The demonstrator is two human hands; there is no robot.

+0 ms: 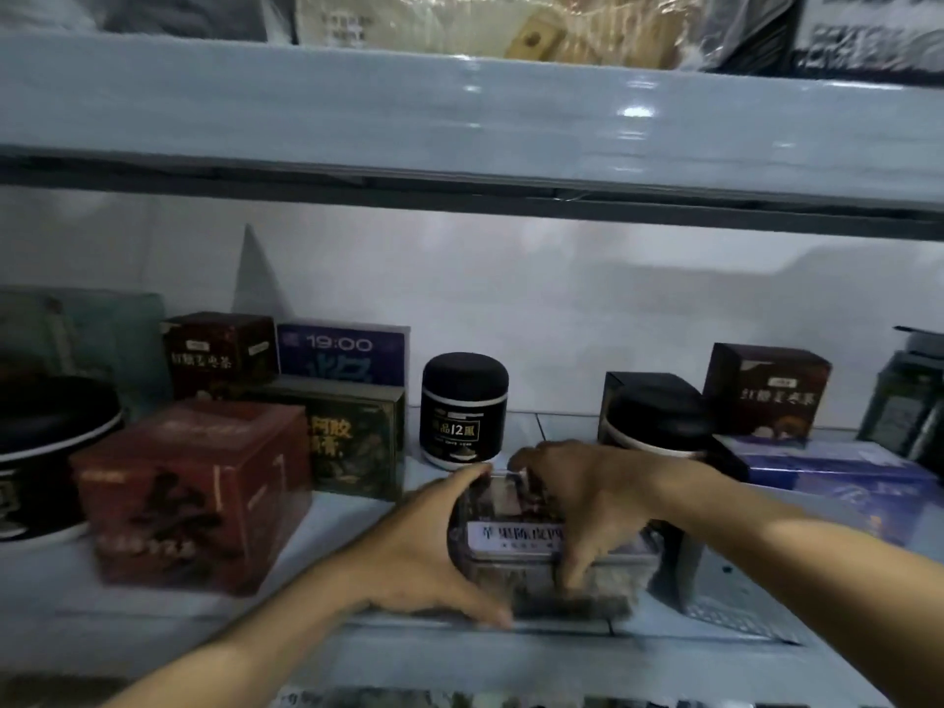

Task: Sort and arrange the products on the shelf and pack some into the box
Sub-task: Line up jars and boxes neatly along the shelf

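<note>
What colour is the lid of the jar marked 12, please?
The lid is black, head view.

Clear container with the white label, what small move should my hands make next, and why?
Probably lift it slightly and draw it toward you. The left hand grips the container on its left side, the right hand grips its top, so the hold looks set. It sits at the shelf front edge with a black jar behind, so forward seems freest.

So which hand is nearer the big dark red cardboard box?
Left. The left hand grips the clear plastic tub beside the red box; the right hand holds the tub's farther side.
</note>
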